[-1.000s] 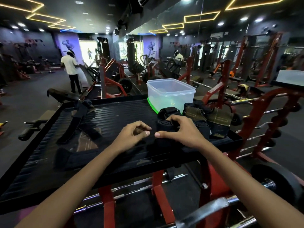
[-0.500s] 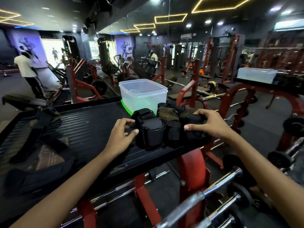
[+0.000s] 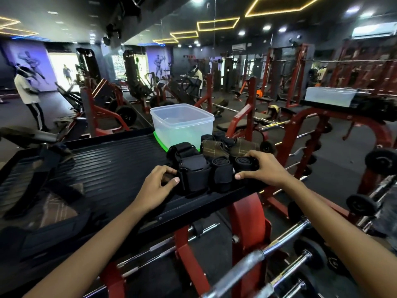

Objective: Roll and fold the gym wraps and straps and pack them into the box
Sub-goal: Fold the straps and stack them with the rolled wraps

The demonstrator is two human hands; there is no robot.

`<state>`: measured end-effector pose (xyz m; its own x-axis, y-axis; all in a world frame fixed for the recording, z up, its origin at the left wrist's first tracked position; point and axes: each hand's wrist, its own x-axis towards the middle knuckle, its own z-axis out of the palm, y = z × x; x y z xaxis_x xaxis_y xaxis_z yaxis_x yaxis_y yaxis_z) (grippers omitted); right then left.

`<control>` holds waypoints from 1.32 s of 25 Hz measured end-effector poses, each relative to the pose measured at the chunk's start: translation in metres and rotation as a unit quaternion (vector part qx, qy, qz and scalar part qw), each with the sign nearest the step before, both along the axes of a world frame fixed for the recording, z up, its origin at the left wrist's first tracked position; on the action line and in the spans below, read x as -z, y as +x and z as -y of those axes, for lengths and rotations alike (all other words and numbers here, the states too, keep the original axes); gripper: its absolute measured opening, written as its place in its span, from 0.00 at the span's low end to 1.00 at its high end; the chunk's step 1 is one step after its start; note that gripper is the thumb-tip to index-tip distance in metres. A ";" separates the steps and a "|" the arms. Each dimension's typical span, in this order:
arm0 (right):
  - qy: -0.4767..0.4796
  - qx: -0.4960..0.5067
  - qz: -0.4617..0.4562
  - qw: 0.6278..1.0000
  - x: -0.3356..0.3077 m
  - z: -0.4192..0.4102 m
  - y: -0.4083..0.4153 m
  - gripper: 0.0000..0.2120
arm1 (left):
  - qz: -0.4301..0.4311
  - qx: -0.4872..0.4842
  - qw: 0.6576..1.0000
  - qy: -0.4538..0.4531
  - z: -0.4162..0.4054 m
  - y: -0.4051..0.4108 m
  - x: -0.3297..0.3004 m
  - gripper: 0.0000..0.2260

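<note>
A clear plastic box (image 3: 182,123) stands open on a green lid (image 3: 160,141) at the far right of the black ribbed tray (image 3: 111,162). In front of it lies a cluster of rolled wraps: black rolls (image 3: 221,168) near me, olive ones (image 3: 214,147) behind. My left hand (image 3: 156,183) curls its fingers on the left side of a folded black strap bundle (image 3: 193,171). My right hand (image 3: 261,168) grips the rightmost black roll (image 3: 245,163) from the right. The box looks empty.
Unrolled black straps (image 3: 43,168) lie on the tray's left and a dark pad (image 3: 49,235) at its near left. Red rack posts (image 3: 247,222) and barbells (image 3: 268,254) stand below the tray. A person (image 3: 28,93) stands far left among gym machines.
My right hand carried a black roll to the right end of the cluster and holds it there. My left hand moved to the strap bundle. The view swung right and closer.
</note>
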<state>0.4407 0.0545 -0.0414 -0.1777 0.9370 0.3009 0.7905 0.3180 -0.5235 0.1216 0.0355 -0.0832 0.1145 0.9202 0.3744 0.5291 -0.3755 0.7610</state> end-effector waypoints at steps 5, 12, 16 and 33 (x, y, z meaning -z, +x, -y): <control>-0.025 0.000 -0.001 1.000 0.001 0.001 0.003 0.36 | 0.004 0.008 1.000 -0.004 -0.002 -0.001 0.004 0.05; 0.154 -0.056 0.082 0.983 -0.030 0.004 -0.051 0.31 | 0.012 0.012 1.000 -0.008 -0.007 -0.004 0.000 0.05; 0.176 -0.189 0.096 0.961 -0.035 0.001 -0.135 0.21 | -0.023 -0.007 1.000 0.002 -0.007 -0.024 -0.011 0.06; -0.071 -0.318 -0.074 0.943 0.023 -0.059 -0.381 0.16 | -0.163 -0.346 0.924 -0.007 0.014 -0.218 -0.012 0.11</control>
